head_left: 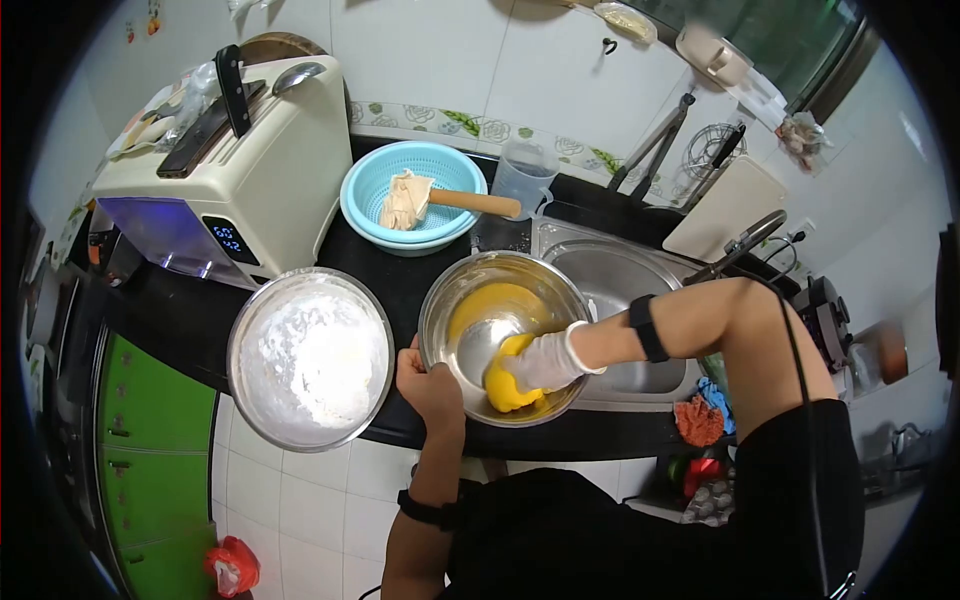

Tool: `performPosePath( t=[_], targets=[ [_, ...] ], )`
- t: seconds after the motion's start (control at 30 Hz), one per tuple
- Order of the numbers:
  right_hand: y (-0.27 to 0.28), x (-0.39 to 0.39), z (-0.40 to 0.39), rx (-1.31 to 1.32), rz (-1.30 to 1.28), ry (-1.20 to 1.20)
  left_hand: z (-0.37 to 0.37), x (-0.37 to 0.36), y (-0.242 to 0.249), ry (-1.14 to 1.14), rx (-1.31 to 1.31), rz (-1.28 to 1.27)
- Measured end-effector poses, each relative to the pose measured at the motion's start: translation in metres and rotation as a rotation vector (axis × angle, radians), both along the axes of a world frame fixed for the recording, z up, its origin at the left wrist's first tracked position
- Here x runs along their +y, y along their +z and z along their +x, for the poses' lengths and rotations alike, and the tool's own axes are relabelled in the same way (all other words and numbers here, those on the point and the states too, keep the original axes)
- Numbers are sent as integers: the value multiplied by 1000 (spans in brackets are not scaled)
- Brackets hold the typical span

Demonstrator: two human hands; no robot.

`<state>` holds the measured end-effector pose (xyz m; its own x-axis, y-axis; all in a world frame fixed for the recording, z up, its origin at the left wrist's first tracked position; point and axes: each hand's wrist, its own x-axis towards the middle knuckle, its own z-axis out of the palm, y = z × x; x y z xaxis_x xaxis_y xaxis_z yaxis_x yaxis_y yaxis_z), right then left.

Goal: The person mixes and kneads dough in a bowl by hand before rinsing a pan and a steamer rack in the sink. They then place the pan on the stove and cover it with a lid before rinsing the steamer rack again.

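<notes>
Left hand (430, 385): bare, clamped on the near rim of the steel mixing bowl (455, 300), thumb at the edge.
Right hand (545, 362): gloved, inside the bowl, pressed down on the yellow dough (503, 385); whether the fingers close round it is hard to make out.
Dough: low in the bowl's near side, partly hidden under the glove; yellow smears coat the far wall.
Surface (395, 280): dark, carrying both bowls.
Flour bowl (310, 358): just left of the mixing bowl, nearly touching.
Sink (620, 275): right of the bowl, under the forearm.
Blue colander (412, 192): farther back, holding a wooden-handled scraper (440, 198).
White appliance (235, 170): far left.
</notes>
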<state>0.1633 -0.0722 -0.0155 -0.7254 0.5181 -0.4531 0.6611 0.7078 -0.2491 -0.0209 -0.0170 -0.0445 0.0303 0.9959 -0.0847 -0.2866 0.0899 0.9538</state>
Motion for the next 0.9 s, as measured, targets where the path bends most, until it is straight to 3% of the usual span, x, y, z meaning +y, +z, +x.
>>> performPosePath(
  t=[0.07, 0.1, 0.13, 0.2, 0.23, 0.27, 0.33, 0.37, 0.4, 0.47, 0.5, 0.53, 0.6, 0.63, 0.67, 0.73, 0.9],
  targets=[
    [-31, 6, -5, -327, 478, 562, -2, -4, 4, 27, 48, -59],
    [-41, 3, -13, -380, 468, 292, -3, -4, 10, 25, 85, -66],
    [-34, 10, -23, -378, 461, 295, -3, -4, 10, 27, 85, -73],
    [-2, 27, -44, -816, 392, 853, -6, -5, 13, -18, 185, -103],
    [-19, 26, -38, -696, 363, 586, -7, -6, 11, -8, 179, -97],
    [-26, 33, -33, -704, 376, 599, -6, -5, 4, 1, 213, -56],
    [-26, 55, -24, -181, -374, -82, -5, -2, 3, 27, 244, -5],
    [-2, 63, -25, -128, -599, -330, -4, -1, 4, 19, 231, -12],
    [3, 73, -19, -124, -594, -325, -4, -2, 5, 5, 223, -22],
    [14, 84, -15, 17, -387, -707, -4, -3, 11, -6, 170, -57],
    [15, 85, -18, -24, -136, -626, -3, -4, 11, -7, 153, -44],
    [30, 81, -38, -20, -135, -628, -4, -3, 11, -6, 133, -29],
    [49, 66, -86, -256, -370, -396, -4, 0, 1, 0, 143, -11],
    [39, 57, -93, -300, -196, -258, -4, 1, 0, 6, 153, -8],
    [33, 55, -92, -296, -202, -264, -5, -2, 0, 4, 163, -7],
    [30, 48, -84, -234, -99, -39, -6, -6, 8, -18, 134, -31],
    [52, 41, -18, -120, -35, -6, -4, -7, 5, 3, 133, -30]
  ],
)
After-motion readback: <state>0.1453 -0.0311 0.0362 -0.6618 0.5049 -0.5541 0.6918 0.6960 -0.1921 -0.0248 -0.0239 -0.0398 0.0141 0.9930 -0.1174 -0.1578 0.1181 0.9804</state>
